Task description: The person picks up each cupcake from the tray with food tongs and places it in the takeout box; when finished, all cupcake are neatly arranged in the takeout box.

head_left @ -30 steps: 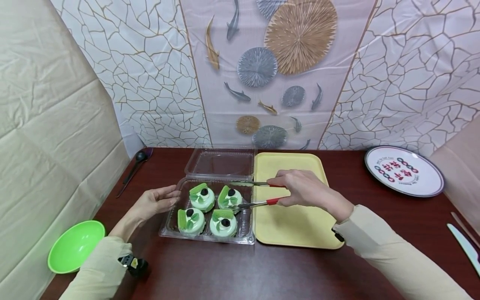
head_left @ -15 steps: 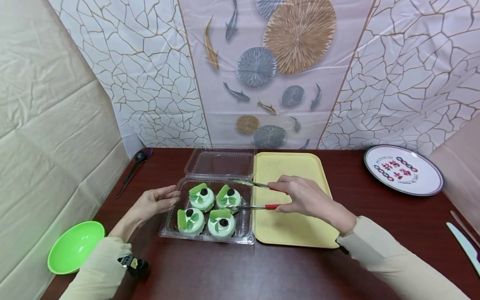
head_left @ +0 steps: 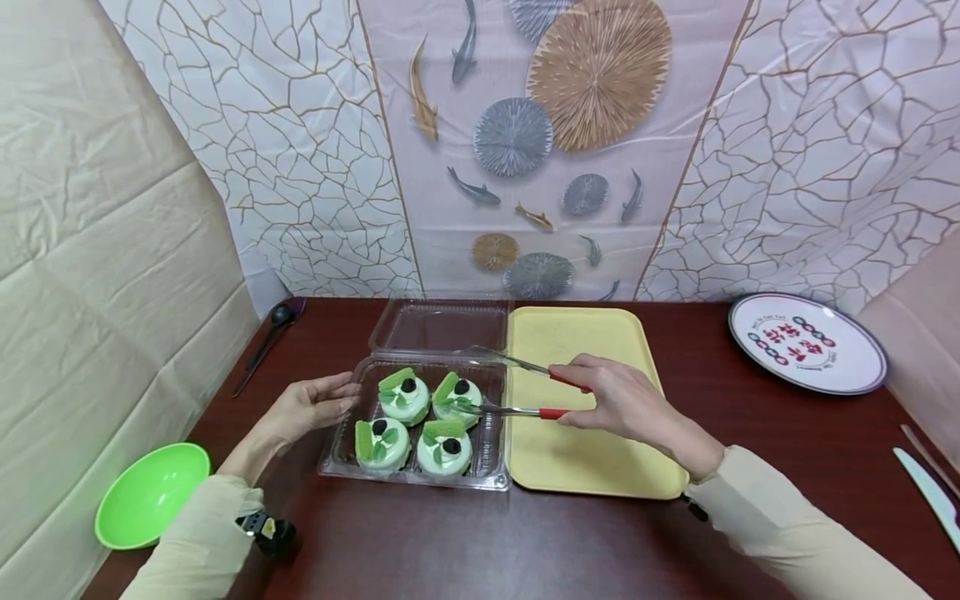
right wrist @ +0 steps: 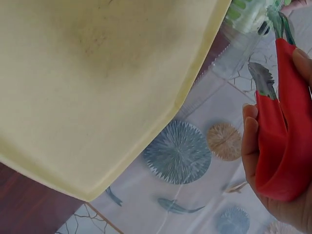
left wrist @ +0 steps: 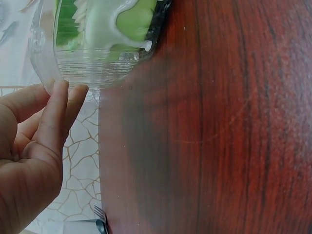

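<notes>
My right hand (head_left: 626,393) grips a pair of tongs with red handles (right wrist: 269,139) and serrated metal tips. The tongs are spread, one arm over the back right cupcake (head_left: 457,398) and the other by the box's back edge. Several green cupcakes with white cream, a dark berry and leaves sit in a clear plastic box (head_left: 491,479), its lid (head_left: 442,325) folded back. At the box's left side is my left hand (head_left: 311,408), fairly straight fingertips right at the rim. In the left wrist view the same hand (left wrist: 36,146) meets the plastic wall.
A yellow tray (head_left: 577,467) adjoins the box on the right, under my right hand. A green bowl (head_left: 153,496) stands at left, a black spoon (head_left: 279,315) behind it. Far right are a white plate (head_left: 810,342) and a knife (head_left: 926,492).
My right hand has shifted slightly right and toward me. The tongs' arms have spread wider, and the near tip has moved back from the front right cupcake onto the back right one.
</notes>
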Available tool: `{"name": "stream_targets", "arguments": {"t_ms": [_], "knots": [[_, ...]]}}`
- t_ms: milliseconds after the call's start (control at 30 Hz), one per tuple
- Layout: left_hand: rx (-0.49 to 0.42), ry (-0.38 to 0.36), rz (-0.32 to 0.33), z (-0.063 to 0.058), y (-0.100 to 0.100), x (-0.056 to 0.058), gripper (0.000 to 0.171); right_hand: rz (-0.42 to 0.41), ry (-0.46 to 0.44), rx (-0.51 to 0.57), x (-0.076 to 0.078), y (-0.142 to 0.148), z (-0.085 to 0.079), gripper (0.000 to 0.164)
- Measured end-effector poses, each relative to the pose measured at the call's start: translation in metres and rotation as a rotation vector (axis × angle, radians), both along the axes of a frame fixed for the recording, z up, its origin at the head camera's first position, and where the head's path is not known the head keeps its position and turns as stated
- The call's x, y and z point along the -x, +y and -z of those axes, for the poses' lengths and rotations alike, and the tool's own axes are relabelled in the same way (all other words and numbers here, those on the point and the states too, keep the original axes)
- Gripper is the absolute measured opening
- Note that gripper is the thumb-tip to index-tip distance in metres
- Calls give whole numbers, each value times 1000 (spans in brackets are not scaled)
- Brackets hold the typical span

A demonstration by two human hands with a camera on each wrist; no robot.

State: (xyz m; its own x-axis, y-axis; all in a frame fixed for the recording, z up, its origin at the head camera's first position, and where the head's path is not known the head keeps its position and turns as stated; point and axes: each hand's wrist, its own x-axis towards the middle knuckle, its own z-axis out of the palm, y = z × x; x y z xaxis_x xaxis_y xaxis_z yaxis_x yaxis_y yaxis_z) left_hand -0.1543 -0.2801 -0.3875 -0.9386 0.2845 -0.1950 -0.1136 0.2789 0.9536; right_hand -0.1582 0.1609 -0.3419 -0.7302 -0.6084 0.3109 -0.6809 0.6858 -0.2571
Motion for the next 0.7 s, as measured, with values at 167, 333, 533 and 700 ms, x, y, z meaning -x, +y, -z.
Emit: {"name": "stream_targets", "arguments": {"t_ms": [167,333,533,700], "knots": [[-15,3,15,0,1,1,60,-21,-21,25,2,7,-3,51],[0,-4,6,0,1,1,62,-85,-80,35,4,18,-12,45],[8,2,3,-1,1,1,64,-166,-152,-52,8,29,-25,46],[-8,5,5,0,2,2,64,-223,-180,-102,13,29,-34,45]]}}
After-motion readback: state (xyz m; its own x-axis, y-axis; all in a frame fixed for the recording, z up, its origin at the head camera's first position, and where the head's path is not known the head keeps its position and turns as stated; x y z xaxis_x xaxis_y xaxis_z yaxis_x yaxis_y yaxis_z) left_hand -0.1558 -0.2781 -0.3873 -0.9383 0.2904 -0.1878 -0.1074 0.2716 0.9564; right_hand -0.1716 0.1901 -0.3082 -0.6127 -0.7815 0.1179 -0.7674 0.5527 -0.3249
